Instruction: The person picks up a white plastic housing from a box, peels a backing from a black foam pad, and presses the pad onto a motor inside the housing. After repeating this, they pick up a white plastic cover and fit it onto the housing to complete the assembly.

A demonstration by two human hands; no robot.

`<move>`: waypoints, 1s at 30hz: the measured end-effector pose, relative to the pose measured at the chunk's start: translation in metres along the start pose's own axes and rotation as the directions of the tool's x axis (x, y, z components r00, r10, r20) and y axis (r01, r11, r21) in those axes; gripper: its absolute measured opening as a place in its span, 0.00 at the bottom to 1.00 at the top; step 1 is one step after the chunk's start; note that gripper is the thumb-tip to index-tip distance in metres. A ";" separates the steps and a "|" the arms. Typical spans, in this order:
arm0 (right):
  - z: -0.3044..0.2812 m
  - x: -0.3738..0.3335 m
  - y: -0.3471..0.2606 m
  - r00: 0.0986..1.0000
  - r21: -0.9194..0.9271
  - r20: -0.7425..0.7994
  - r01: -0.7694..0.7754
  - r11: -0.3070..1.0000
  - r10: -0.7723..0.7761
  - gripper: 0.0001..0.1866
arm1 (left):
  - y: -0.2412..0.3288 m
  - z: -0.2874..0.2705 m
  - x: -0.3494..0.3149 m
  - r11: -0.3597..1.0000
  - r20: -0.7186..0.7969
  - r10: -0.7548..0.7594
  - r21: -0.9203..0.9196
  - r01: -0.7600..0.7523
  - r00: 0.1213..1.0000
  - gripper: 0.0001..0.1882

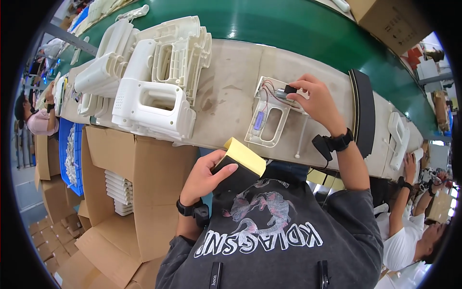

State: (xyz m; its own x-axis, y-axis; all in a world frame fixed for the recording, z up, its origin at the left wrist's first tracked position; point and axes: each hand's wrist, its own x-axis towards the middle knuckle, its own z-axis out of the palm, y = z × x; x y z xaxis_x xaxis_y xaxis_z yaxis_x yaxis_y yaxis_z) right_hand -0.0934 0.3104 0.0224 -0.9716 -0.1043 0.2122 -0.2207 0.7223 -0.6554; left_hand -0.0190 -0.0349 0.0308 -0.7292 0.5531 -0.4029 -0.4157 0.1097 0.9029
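Observation:
My left hand (pixel 204 176) is closed around a black foam-like sheet (pixel 236 176) with a yellow backing paper (pixel 246 159) curling off it, held in front of my chest. On the bench lies a white plastic housing half (pixel 250 132) with its inside facing up. It contains a purple-wrapped cell (pixel 260 120), thin red and dark wires (pixel 266 86) and a silver cylindrical motor (pixel 280 93). Between thumb and fingers, my right hand (pixel 313 96) pinches a small black piece (pixel 290 89) against the motor's right end. Part of the housing is hidden under this hand.
White housing shells (pixel 154 96) are piled at the left of the bench. A thin white rod (pixel 301 137) lies beside the open housing, and a curved black stack (pixel 363 113) stands farther right. Behind runs a green conveyor belt (pixel 269 24). An open cardboard box (pixel 156 173) is below left; co-workers sit on both sides.

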 end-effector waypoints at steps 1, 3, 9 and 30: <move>0.002 -0.002 0.002 1.000 -0.002 -0.002 -0.002 1.000 0.002 0.13 | 0.002 0.001 0.002 1.000 -0.008 0.002 -0.018 -0.002 1.000 0.12; 0.008 -0.005 0.008 1.000 -0.043 -0.007 -0.005 0.999 0.005 0.13 | 0.002 0.000 0.005 1.000 0.002 0.010 -0.006 -0.010 1.000 0.13; 0.008 -0.004 0.002 0.999 -0.003 -0.040 -0.027 1.000 0.027 0.15 | -0.003 0.007 0.018 0.990 -0.103 0.015 -0.138 -0.029 0.995 0.16; -0.008 -0.031 0.013 0.992 0.117 -0.020 -0.119 0.986 0.122 0.15 | 0.006 0.019 0.042 0.940 -0.208 0.114 -0.293 -0.173 0.971 0.23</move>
State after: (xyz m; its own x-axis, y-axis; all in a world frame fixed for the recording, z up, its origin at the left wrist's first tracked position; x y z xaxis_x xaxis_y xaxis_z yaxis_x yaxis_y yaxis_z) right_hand -0.0660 0.3287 0.0129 -0.9894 -0.0014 0.1453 -0.1119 0.6449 -0.7560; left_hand -0.0415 0.0050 0.0219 -0.8688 0.3782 -0.3196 -0.4239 -0.2343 0.8749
